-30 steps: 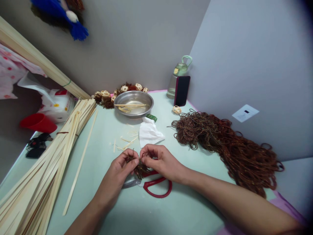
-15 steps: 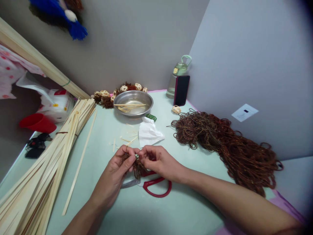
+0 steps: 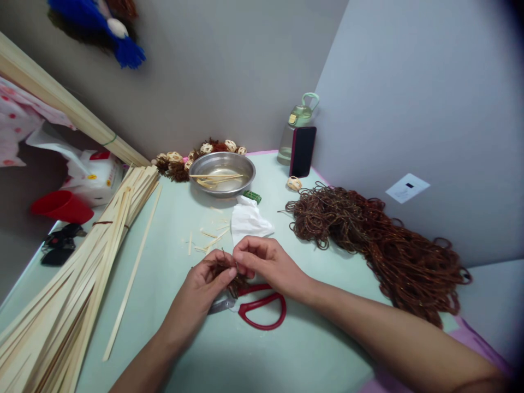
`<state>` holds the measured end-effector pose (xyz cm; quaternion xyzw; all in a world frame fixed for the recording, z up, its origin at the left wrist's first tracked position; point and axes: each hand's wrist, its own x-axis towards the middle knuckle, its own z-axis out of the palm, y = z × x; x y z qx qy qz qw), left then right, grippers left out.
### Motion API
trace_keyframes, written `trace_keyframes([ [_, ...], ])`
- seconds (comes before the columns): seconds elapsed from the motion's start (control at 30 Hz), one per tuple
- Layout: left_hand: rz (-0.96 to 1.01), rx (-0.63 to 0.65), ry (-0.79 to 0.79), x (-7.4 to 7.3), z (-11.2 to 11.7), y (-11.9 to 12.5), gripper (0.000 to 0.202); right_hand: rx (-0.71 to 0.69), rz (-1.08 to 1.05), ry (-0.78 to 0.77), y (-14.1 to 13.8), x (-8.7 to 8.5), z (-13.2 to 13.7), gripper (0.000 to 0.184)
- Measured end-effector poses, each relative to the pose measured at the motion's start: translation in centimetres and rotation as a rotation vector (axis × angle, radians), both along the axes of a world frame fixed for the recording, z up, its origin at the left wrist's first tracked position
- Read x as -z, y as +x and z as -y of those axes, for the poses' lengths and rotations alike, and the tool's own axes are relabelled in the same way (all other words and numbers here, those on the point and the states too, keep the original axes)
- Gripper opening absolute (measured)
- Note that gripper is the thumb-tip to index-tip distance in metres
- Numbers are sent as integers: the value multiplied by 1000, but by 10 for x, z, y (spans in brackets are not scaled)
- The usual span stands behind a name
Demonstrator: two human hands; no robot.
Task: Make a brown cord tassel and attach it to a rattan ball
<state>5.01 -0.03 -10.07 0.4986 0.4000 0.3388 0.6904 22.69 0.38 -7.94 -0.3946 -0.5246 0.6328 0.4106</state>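
My left hand (image 3: 208,281) is closed round a small bundle of brown cord (image 3: 235,286), whose looped ends hang below the thumb. A short strand pokes up above the fingers. Close beside it, my right hand (image 3: 266,265) is pinched at the bundle's right side, apparently on a strand; its fingertips partly hide what they hold. Under both hands lie red-handled scissors (image 3: 262,314), their blades partly covered by the left hand and the cord. A crumpled white tissue (image 3: 249,218) rests just beyond the hands, and thin wood splinters (image 3: 210,234) are scattered to its left.
A metal bowl (image 3: 196,185) holds water and strips. Bundled wooden strips (image 3: 82,273) fill the left side, with one loose strip (image 3: 131,275) alongside. On the right sprawls a heap of brown cord (image 3: 380,240). A phone (image 3: 303,152) leans against a bottle (image 3: 285,147) near a woven ball (image 3: 293,183).
My right hand has shifted slightly up from the bundle, its fingers repositioned. The left hand has turned and lowered a little, exposing more of the cord and the scissors' handles.
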Motion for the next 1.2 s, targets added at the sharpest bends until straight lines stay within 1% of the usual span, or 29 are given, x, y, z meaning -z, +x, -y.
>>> trace_keyframes([
  [0.07,-30,-33,18,0,0,-1,15,8,-18,10,1,-1,0,23],
  [0.17,-39,-74,5,2,-1,-2,16,11,-5,0,0,-1,0,22],
  [0.27,-31,-54,-37,6,-1,-2,21,-16,89,18,-1,0,2,15],
  [0.33,-57,-37,-53,7,-1,-1,22,0,146,45,-1,-1,1,8],
  [0.37,-78,-32,-55,7,0,-1,23,24,152,54,-1,-1,1,6],
  [0.47,-124,-33,-51,4,0,1,24,100,124,45,1,-3,-1,8],
  [0.53,-131,-38,-44,2,0,2,25,79,126,32,2,-3,-1,7],
  [0.6,-128,-34,-51,1,0,3,27,12,159,29,1,-2,0,10],
  [0.67,-125,-23,-63,1,0,3,27,-13,168,27,0,0,0,11],
  [0.8,-144,-27,-77,1,1,2,26,111,94,9,2,0,-5,20],
  [0.87,-148,-31,-83,1,2,2,25,152,71,20,2,-1,-6,25],
  [0.93,-135,-28,-78,0,1,2,25,123,55,18,2,-1,-6,27],
  [1.0,-115,-28,-64,1,1,1,26,45,61,-1,1,-1,-4,29],
  [1.07,-98,-50,-54,1,0,1,25,11,75,-3,0,0,-2,27],
  [1.2,-46,-161,-70,2,-1,0,23,60,106,58,2,-1,-2,24],
])
